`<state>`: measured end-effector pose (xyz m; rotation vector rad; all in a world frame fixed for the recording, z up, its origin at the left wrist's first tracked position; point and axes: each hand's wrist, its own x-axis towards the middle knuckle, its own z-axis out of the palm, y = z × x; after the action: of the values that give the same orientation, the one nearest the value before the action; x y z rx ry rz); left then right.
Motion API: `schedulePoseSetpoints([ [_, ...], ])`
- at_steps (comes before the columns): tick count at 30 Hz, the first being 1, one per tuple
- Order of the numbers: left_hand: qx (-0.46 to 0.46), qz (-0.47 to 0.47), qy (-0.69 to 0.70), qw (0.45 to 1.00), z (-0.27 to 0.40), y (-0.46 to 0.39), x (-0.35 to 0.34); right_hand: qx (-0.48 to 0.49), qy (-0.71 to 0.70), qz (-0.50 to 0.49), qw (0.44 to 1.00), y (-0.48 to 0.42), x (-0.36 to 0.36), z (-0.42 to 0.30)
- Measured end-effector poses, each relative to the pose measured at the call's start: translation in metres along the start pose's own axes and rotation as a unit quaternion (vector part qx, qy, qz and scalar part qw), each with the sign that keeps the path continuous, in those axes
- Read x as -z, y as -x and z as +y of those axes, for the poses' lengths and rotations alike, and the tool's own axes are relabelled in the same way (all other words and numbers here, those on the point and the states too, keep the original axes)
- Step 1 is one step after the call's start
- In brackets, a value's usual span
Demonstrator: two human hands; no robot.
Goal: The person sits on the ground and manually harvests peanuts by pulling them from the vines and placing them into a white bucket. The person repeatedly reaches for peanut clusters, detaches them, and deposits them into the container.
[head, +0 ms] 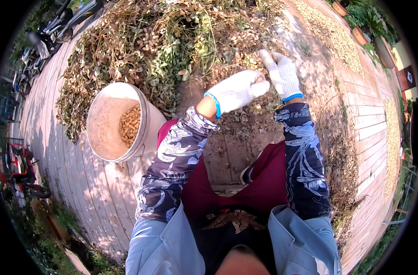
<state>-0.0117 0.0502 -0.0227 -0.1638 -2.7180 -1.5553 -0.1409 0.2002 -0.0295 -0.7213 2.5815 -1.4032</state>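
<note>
My left hand (pixel 242 88), in a white knit glove with a blue cuff, has its fingers curled in front of the peanut plant heap (pixel 126 44). Close beside it, my right hand (pixel 282 73) wears a matching glove, its fingertips near loose peanuts and dry leaves. Whatever either hand may hold is hidden by the fingers. A white plastic bucket (pixel 102 120) leans towards me on the left, with unshelled peanuts (pixel 130 125) at its bottom. More peanuts (pixel 245 37) lie among the stems beyond my hands, and another cluster (pixel 149 41) shows on the heap.
Unshelled peanuts (pixel 336 32) are spread over the paving at the right, with another strip (pixel 391 147) farther out. Plant debris (pixel 339 165) lines the ground beside my right arm. Potted plants (pixel 373 24) stand at upper right. Motor scooters (pixel 40 51) and a red vehicle (pixel 20 168) are at left.
</note>
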Motion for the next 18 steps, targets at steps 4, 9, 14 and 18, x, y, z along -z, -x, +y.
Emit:
schedulePoseSetpoints([
  [4,0.041,0.158,-0.027,0.986,0.017,0.055,0.043,-0.080,-0.167,0.063,0.981,-0.018,0.025,0.023],
  [9,0.262,0.273,-0.319,0.869,-0.042,0.157,0.146,-0.111,-0.390,0.005,0.914,0.001,0.044,0.001],
  [14,0.212,0.283,-0.471,0.808,-0.051,0.165,0.144,-0.104,-0.439,-0.018,0.892,0.004,0.040,-0.016],
  [18,0.066,0.205,-0.258,0.942,0.008,0.073,0.068,-0.114,-0.414,-0.045,0.902,0.004,0.034,-0.010],
])
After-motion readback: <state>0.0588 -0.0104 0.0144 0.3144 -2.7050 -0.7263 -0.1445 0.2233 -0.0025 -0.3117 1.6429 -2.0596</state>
